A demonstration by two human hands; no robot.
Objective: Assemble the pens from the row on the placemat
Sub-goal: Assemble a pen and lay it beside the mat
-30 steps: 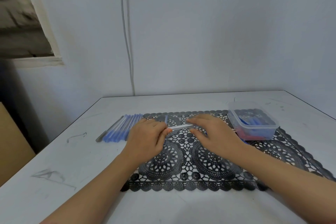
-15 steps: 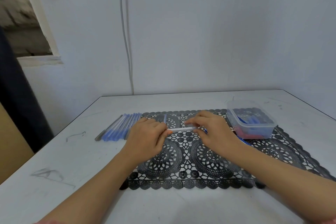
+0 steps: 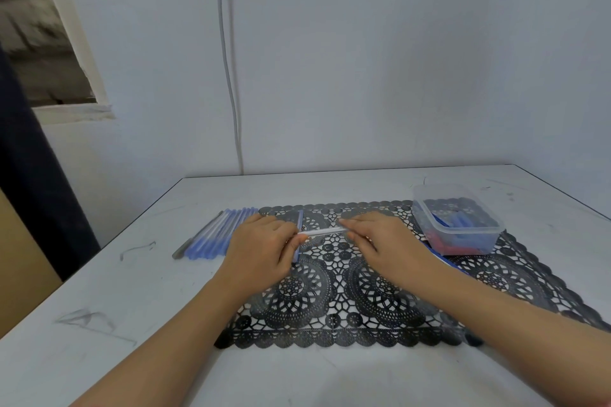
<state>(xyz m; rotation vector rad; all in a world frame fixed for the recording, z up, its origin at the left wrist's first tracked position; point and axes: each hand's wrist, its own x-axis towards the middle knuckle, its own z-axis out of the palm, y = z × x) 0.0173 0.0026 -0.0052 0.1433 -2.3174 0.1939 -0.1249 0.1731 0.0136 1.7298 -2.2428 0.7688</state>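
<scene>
A: Hands, position?
B: Left hand (image 3: 261, 251) and right hand (image 3: 383, 244) are over the mat (image 3: 496, 277), backs up. A clear pen (image 3: 320, 231) lies level between them, just above the mat.
A: Fingers?
B: Left fingers (image 3: 284, 229) and thumb pinch the pen's left end. Right fingers (image 3: 351, 225) curl round its right end. Both hands are clamped on it.
A: Row?
B: The row (image 3: 215, 235) of blue-tinted pens lies on the worktop (image 3: 132, 291), side by side, just beside the mat's left edge. A grey pen (image 3: 182, 249) lies at its outer left. The left hand covers the row's right side in this view.
A: Other items on the mat?
B: A blue pen (image 3: 300, 219) lies by the left hand, pointing away and partly hidden by it. A clear box (image 3: 463, 241) sits at the far right corner with blue and red pieces inside, too blurred to tell what they are.
A: Background?
B: A pale wall (image 3: 396, 76). A grey cable (image 3: 228, 76) runs down it to the worktop's back edge.
</scene>
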